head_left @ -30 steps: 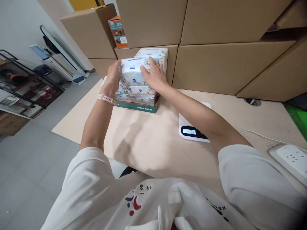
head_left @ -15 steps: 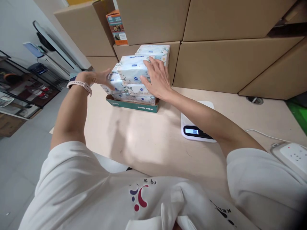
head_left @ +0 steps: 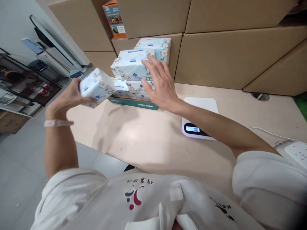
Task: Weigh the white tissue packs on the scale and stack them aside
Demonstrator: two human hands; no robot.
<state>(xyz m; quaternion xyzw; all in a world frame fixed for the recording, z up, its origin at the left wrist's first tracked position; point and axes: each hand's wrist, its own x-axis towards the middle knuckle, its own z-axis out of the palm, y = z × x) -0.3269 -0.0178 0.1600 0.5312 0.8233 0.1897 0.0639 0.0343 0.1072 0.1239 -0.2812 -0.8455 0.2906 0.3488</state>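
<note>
My left hand (head_left: 69,95) grips a tissue pack (head_left: 98,84), white and pale blue with a flower print, and holds it tilted above the table, left of the stack. My right hand (head_left: 160,83) has its fingers apart beside the upper tissue pack (head_left: 131,65) of the stack; whether the fingertips touch it I cannot tell. Further tissue packs lie under it in a shallow green tray (head_left: 134,103). Another tissue pack (head_left: 154,46) stands higher behind them.
A white kitchen scale (head_left: 200,105) reading 0.0 lies partly under my right forearm. Large cardboard boxes (head_left: 216,60) line the table's back. An orange printed box (head_left: 115,20) is wedged among them. A power strip (head_left: 295,150) with a white cable sits at right.
My left hand has pulled a tissue pack out of the stack's left side and carried it left toward me. My right hand stays near the upper pack.
</note>
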